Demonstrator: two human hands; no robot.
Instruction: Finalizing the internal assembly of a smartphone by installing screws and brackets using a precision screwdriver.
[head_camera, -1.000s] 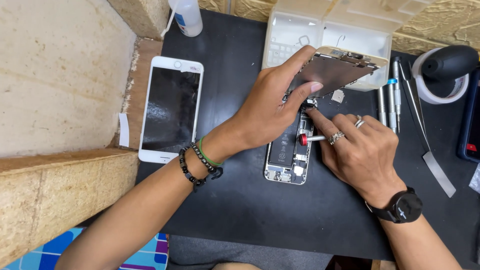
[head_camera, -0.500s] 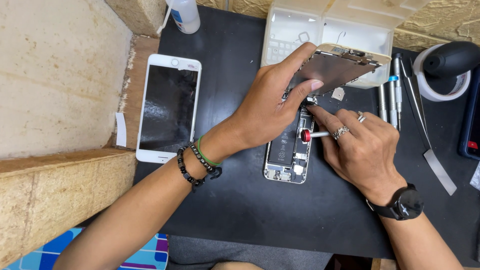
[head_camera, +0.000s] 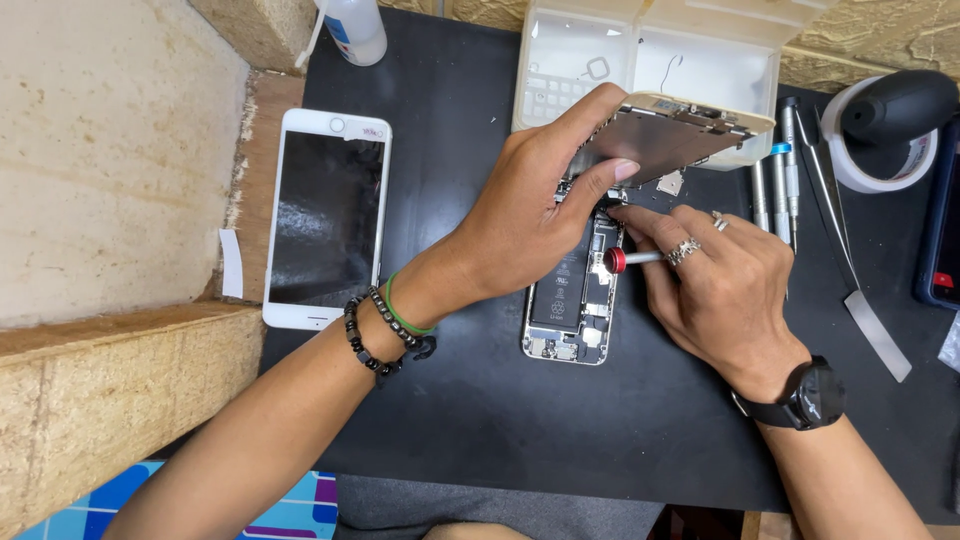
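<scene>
An opened phone body (head_camera: 570, 300) lay near the middle of the black mat (head_camera: 470, 130), its lifted screen panel (head_camera: 665, 135) tilted above the far end and pinched by the left hand (head_camera: 525, 225). The right hand (head_camera: 725, 290) gripped a red-capped screwdriver (head_camera: 625, 260) at the body's far end. A white phone (head_camera: 328, 215) lay well apart to the left; a clear parts box (head_camera: 650, 55) stood beyond, with 3 slim tools (head_camera: 782, 180) to the right.
</scene>
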